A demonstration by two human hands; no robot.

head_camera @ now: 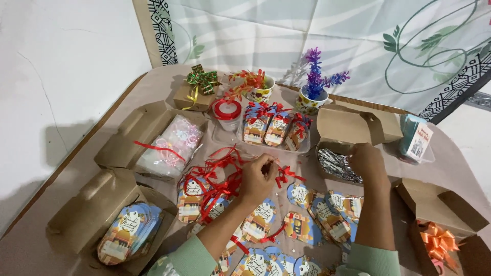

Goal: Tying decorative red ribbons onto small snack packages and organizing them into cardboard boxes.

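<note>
left hand (258, 176) pinches one red ribbon bow (284, 175) | right hand (365, 159) in silver-strip box (337, 164), grip unclear | five cardboard boxes, perhaps

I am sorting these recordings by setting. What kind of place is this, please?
Probably a home craft table for making gift tags, not a factory. Printed paper tags and red ribbon lie loose on a paper-covered table. Brown cardboard boxes hold supplies, and a patterned cloth hangs behind.

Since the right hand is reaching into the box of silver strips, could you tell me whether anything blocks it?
Nothing visible does: the right hand rests at the open box, whose lid is folded back, and already touches the silver strips.
</note>
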